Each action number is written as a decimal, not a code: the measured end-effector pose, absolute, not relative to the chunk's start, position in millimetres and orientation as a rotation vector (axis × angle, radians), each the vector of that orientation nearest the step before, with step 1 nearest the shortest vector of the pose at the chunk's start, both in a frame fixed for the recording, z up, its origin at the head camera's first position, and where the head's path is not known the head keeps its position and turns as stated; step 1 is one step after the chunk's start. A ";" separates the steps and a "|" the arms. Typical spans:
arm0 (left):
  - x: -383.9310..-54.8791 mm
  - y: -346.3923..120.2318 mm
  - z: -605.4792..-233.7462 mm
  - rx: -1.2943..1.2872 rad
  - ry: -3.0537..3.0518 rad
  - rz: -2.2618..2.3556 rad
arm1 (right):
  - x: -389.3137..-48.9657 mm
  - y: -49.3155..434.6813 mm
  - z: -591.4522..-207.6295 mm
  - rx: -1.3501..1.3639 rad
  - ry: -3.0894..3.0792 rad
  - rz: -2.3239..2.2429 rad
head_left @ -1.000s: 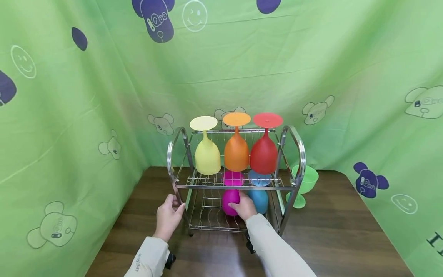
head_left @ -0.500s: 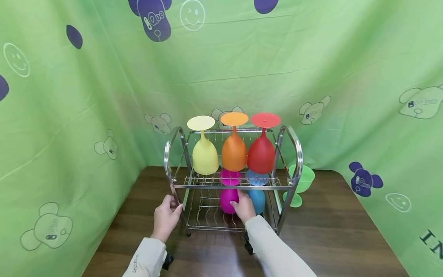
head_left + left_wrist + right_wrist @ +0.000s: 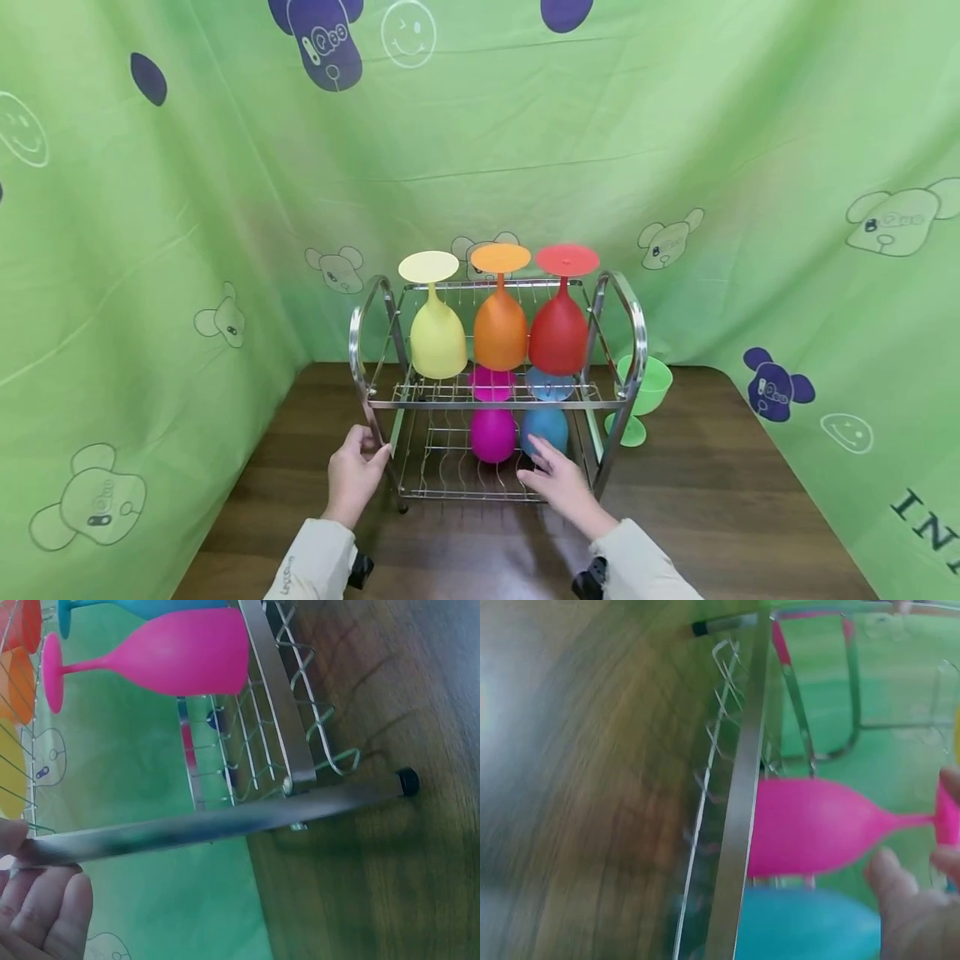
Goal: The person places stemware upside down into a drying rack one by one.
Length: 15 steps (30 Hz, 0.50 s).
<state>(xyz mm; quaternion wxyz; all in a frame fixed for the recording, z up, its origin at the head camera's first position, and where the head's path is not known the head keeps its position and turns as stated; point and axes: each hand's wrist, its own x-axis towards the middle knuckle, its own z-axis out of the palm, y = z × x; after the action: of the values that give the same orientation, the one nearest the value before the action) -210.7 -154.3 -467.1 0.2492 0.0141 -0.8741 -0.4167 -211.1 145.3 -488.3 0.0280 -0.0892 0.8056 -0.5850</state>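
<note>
A two-tier metal dish rack (image 3: pixel 495 405) stands on the table. My left hand (image 3: pixel 352 477) pinches its left leg (image 3: pixel 210 825) between thumb and fingers. On the lower tier a pink goblet (image 3: pixel 492 437) sits upside down, with a blue goblet (image 3: pixel 547 427) to its right. Spread fingers of my right hand (image 3: pixel 562 487) hover in front of the blue goblet, holding nothing. In the right wrist view the thumb is near the pink goblet's bowl. Yellow (image 3: pixel 438 337), orange (image 3: pixel 500 333) and red goblets (image 3: pixel 558 337) stand inverted in a row on the upper tier.
A light green goblet (image 3: pixel 652 387) stands upright on the wooden table (image 3: pixel 720 483), just right of the rack and partly behind its leg. Green patterned cloth (image 3: pixel 480 150) hangs at the back and both sides.
My right hand has let go of the pink goblet and drawn back toward me and to the right, its fingers spreading. The left hand keeps its hold on the rack.
</note>
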 end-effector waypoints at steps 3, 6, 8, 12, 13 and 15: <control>-209.4 -152.4 -465.1 0.095 -2.393 -1.179 | -200.0 167.0 -489.1 -0.413 2.427 -1.781; -209.2 -150.9 -464.3 0.130 -2.389 -1.224 | -193.1 188.2 -489.6 -0.598 2.403 -1.718; -208.9 -149.7 -464.8 0.145 -2.373 -1.255 | -189.9 202.2 -490.6 -0.698 2.378 -1.682; -207.2 -145.9 -467.6 0.191 -2.295 -1.334 | -189.3 229.2 -495.8 -0.817 2.325 -1.656; -206.4 -144.6 -468.4 0.203 -2.269 -1.354 | -190.2 235.6 -497.8 -0.832 2.309 -1.670; -204.8 -142.0 -469.8 0.233 -2.215 -1.395 | -192.7 247.3 -502.1 -0.879 2.284 -1.722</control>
<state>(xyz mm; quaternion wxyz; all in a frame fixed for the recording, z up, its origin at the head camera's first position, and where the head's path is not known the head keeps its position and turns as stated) -204.8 -142.0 -469.8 0.2540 0.0856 -0.8153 -0.5133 -192.7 247.3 -502.1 0.0745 -0.2928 0.7612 -0.5739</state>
